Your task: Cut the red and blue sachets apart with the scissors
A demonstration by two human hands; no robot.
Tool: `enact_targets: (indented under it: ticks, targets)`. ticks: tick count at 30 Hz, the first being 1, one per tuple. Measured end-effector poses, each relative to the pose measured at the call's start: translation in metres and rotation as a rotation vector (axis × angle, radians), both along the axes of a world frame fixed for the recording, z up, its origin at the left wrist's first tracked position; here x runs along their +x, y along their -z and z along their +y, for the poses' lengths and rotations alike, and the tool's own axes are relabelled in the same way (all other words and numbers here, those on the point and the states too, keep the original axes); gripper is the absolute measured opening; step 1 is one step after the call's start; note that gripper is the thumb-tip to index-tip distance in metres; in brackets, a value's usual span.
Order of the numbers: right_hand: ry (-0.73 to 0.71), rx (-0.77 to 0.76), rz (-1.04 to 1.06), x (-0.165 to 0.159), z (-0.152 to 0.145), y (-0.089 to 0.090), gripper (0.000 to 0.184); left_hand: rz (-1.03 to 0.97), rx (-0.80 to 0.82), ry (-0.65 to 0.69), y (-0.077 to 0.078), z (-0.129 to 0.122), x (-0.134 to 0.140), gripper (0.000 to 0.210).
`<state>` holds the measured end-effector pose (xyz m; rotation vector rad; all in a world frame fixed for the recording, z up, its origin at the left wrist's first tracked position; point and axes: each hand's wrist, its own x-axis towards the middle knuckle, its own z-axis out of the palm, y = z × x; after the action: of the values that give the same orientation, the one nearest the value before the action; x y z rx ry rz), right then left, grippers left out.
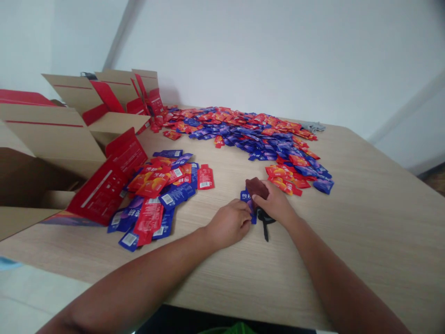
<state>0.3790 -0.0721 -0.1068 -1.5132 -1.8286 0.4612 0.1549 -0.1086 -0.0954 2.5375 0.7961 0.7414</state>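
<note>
A blue snack packet (pixel 245 197) lies on the table in front of me, partly covered by both hands. My left hand (pixel 231 223) has its fingers curled and pressed together at the packet's near left edge. In my right hand (pixel 276 202) is a folded dark-brown cloth (pixel 256 186), held over the packet's upper right part. Beneath the right hand, a black object with a short strap (pixel 266 228) rests on the wood, its upper portion hidden. A single red packet (pixel 205 177) lies to the left, showing its barcode.
A loose pile of red and blue packets (pixel 153 195) lies to the left, against open cardboard boxes (pixel 45 125) with red flaps. Along the back of the table (pixel 365 222) stretches a larger heap of packets (pixel 243 132). Grey fabric (pixel 313 126) sits at its far right end.
</note>
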Motion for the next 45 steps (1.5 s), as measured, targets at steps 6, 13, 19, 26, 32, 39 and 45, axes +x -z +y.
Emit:
enact_targets:
  ticks: [6,13,19,26,32,39,45]
  targets:
    - [-0.044,0.068,0.078,0.001,-0.003,-0.007,0.036,-0.05,-0.009,0.013,0.003,0.002,-0.001,0.019]
    - [-0.239,0.053,0.092,-0.014,-0.023,-0.019,0.037,-0.097,-0.056,0.04,0.002,0.011,-0.001,0.021]
    - [-0.129,0.064,0.004,-0.012,-0.008,-0.01,0.033,-0.162,-0.078,0.052,0.007,0.017,-0.001,0.016]
    - [0.049,0.095,0.026,-0.002,0.003,-0.003,0.028,-0.161,-0.103,0.062,0.006,0.019,-0.005,0.02]
    - [-0.083,0.144,0.074,-0.009,-0.014,-0.014,0.035,-0.103,-0.093,0.078,-0.001,0.02,-0.005,0.02]
    - [-0.146,0.056,-0.066,-0.01,-0.01,-0.012,0.032,-0.117,-0.078,0.084,0.001,0.02,-0.004,0.021]
    - [0.053,0.096,-0.047,-0.002,-0.005,-0.008,0.021,-0.134,-0.091,0.069,0.004,0.019,-0.005,0.02]
